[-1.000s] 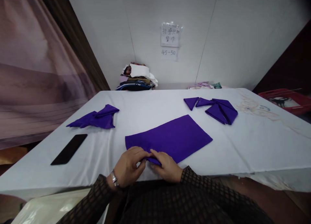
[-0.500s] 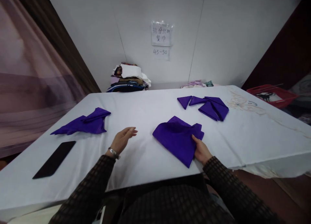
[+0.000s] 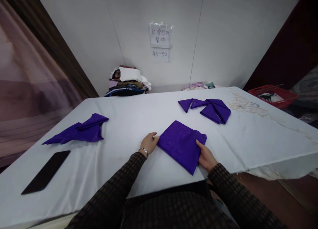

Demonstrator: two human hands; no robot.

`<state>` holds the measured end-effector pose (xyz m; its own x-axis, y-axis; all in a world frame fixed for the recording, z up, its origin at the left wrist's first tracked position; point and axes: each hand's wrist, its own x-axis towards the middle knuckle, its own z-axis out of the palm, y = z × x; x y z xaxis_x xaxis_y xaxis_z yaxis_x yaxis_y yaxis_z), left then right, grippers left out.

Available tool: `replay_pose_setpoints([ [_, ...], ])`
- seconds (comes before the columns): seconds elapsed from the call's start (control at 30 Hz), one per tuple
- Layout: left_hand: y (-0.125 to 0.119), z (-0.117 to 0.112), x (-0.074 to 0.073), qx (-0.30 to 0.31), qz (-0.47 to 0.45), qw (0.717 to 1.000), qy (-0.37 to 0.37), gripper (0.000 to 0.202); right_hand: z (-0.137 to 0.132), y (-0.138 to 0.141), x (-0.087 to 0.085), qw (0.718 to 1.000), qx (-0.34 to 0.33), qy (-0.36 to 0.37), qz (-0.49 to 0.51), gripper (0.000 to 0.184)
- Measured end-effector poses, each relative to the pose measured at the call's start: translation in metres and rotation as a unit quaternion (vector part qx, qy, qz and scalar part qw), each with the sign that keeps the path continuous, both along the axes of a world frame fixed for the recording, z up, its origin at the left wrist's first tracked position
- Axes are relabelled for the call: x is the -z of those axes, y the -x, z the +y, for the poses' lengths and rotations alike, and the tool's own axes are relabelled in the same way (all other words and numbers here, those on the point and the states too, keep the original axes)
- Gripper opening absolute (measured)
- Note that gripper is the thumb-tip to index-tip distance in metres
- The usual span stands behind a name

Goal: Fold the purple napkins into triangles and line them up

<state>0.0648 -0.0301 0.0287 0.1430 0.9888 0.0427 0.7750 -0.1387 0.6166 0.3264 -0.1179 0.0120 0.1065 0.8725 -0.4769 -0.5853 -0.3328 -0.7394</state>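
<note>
A purple cloth napkin (image 3: 182, 143) lies folded into a square on the white table (image 3: 139, 116) right in front of me. My left hand (image 3: 149, 142) rests at the napkin's left corner, its fingers touching the edge. My right hand (image 3: 205, 157) is at the napkin's right edge with the thumb on top of the cloth and the fingers beneath or beside it. A watch shows on my left wrist.
Several folded purple triangles (image 3: 211, 108) lie at the back right. A loose heap of purple cloths (image 3: 79, 131) sits at the left. A black phone (image 3: 46, 172) lies near the left front edge. Stacked fabrics (image 3: 126, 81) stand by the wall. A red basket (image 3: 273, 94) is at the far right.
The napkin, a long rectangle a second ago, now lies folded into a square. My left hand came back from the open table to its left corner; my right hand stays at the right edge.
</note>
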Motion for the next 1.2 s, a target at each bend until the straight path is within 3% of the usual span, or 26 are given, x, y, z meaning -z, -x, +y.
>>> replay_pose_setpoints([
  [0.17,-0.008,0.005,0.010,0.005,0.042,0.999,-0.011,0.036,-0.006,-0.008,-0.006,1.000,0.011,-0.002,0.014,0.016],
  [0.43,-0.012,-0.002,0.011,0.002,0.026,1.000,0.013,0.034,-0.014,-0.026,-0.009,0.998,0.006,-0.056,0.011,0.011],
  [0.63,-0.012,0.002,0.018,0.005,-0.011,1.000,0.005,0.033,-0.010,-0.043,-0.012,0.992,-0.056,0.014,-0.108,0.013],
  [0.87,-0.010,0.002,0.021,0.005,0.022,1.000,0.000,0.034,0.002,-0.074,-0.017,0.957,-0.146,0.077,-0.238,0.025],
  [1.2,-0.010,0.004,0.019,0.020,0.065,0.998,-0.017,0.033,0.021,-0.095,-0.020,0.906,-0.113,0.079,-0.399,0.022],
])
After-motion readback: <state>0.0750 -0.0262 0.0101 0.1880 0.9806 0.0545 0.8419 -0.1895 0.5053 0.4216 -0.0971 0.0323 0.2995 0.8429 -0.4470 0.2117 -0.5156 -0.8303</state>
